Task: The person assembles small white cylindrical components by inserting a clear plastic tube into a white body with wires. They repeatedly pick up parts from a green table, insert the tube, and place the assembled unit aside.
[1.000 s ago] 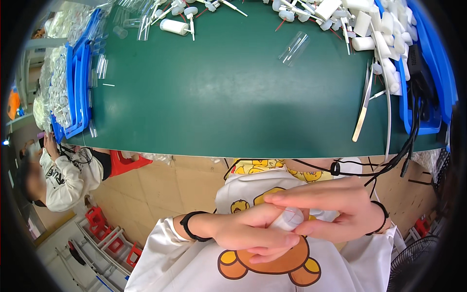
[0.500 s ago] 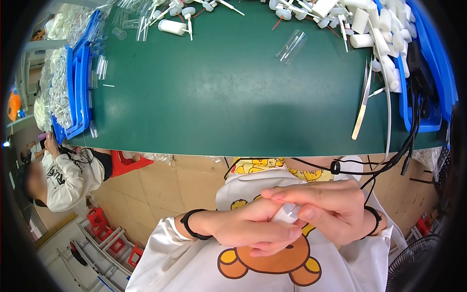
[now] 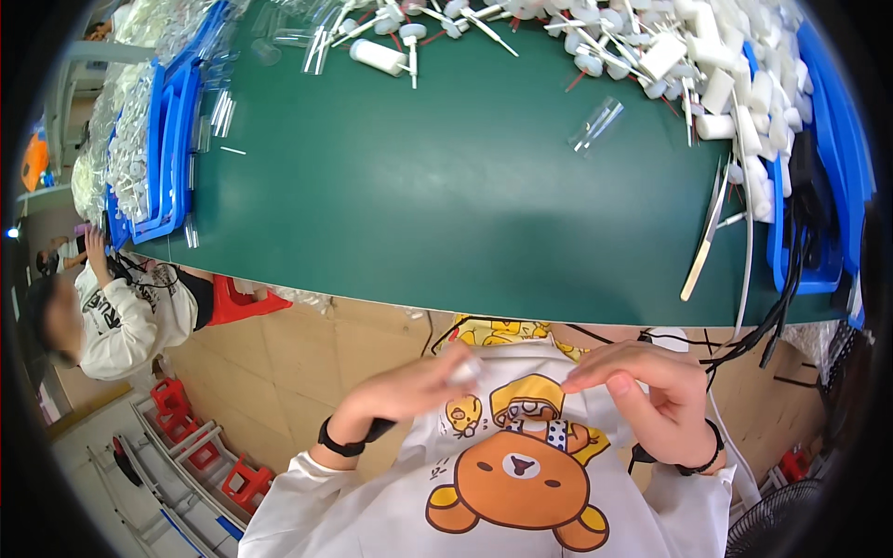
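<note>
My left hand (image 3: 400, 383), smeared by motion, is closed on a small white plastic piece (image 3: 465, 371) at its fingertips; the piece's exact kind is too blurred to tell. Apart from it on the right, my right hand (image 3: 656, 395) is open, its fingers stretched leftward and the thumb apart, with nothing seen in it. Both hands are over my lap, in front of the table edge. On the green table (image 3: 419, 205), tweezers (image 3: 709, 232) lie at the right. A clear tube (image 3: 597, 126) rests farther back, and a white cylinder (image 3: 379, 57) lies at the back left.
White cylinders and stemmed parts (image 3: 651, 56) are heaped at the back right, beside a blue bin (image 3: 842, 158). Black cables (image 3: 791, 279) hang over the right edge. Blue trays (image 3: 172, 153) stand at the left. Another person (image 3: 126, 321) sits at far left; a fan (image 3: 777, 530) stands lower right.
My hands have come apart: the left moved left and up with the white piece, the right let go and opened. The table view has shifted slightly down and right.
</note>
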The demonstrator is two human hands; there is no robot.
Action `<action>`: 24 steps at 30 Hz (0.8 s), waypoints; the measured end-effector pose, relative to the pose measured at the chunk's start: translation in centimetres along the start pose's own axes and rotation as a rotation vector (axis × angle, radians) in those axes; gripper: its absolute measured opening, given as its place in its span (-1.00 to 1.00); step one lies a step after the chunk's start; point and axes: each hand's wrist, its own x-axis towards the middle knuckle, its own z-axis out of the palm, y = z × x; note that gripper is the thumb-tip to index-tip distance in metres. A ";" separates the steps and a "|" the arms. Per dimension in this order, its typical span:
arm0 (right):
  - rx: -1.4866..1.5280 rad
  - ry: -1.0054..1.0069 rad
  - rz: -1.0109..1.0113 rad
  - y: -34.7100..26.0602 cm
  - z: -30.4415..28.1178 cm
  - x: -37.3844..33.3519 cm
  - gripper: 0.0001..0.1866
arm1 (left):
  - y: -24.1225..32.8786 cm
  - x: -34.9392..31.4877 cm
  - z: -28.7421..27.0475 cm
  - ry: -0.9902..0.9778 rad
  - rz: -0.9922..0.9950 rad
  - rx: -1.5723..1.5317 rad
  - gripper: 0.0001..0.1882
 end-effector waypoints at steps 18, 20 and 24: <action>-0.515 -0.044 -0.249 -2.5 0.5 1.1 -0.92 | -7.5 3.9 -2.7 0.304 -0.206 0.533 -0.44; -0.723 0.061 -0.275 -3.6 -0.3 2.6 -0.87 | -2.6 2.2 -2.3 0.408 -0.006 0.617 -0.47; -1.162 0.257 -0.319 -5.0 -2.3 6.3 -0.66 | 5.0 1.0 -1.7 0.379 0.522 0.570 -0.61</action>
